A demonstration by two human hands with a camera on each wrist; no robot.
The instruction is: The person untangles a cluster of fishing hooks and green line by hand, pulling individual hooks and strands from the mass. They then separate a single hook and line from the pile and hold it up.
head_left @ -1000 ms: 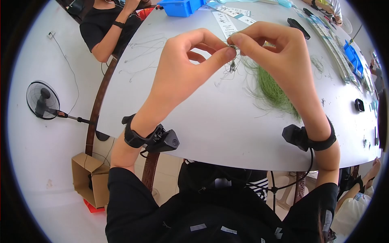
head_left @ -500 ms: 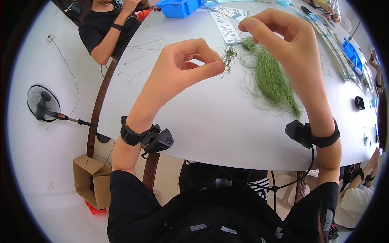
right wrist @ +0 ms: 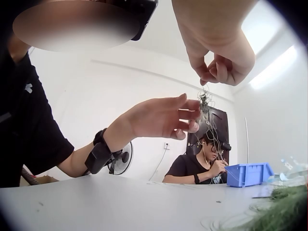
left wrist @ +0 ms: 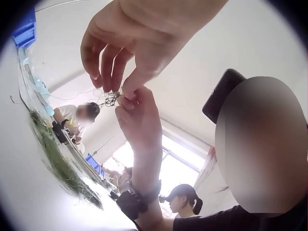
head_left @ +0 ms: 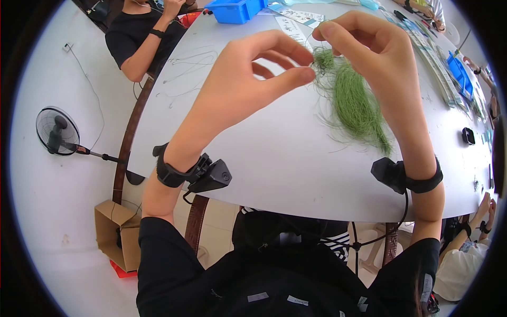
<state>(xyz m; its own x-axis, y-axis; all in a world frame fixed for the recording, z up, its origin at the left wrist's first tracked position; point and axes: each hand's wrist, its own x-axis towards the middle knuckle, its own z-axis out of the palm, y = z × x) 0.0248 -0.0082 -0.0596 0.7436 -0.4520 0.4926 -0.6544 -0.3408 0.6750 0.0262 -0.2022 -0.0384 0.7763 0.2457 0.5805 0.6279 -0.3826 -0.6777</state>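
My right hand (head_left: 369,47) pinches a fine strand between thumb and forefinger. From those fingertips hangs a small dark tangle of thin line with hook-like bits (right wrist: 205,99), plainest in the right wrist view. My left hand (head_left: 237,79) is close beside the tangle, thumb and fingers apart, fingertips right at its edge. Under and beyond my hands a long bundle of green strands (head_left: 356,103) lies on the white table (head_left: 253,164). A smaller green tuft (head_left: 325,57) sits at its far end, overlapped by the tangle in the head view.
Several thin lines with bent ends (head_left: 187,62) lie at the table's left. Behind are a blue bin (head_left: 235,11) and printed strips (head_left: 292,29). Long packets (head_left: 430,58) and a small black box (head_left: 468,136) are on the right. A person (head_left: 140,37) sits across at the left.
My hands were together at the tangle, then drew apart with it in the left fingers. Now the left hand has come back toward the right and its fingers have spread; the tangle hangs from the right.
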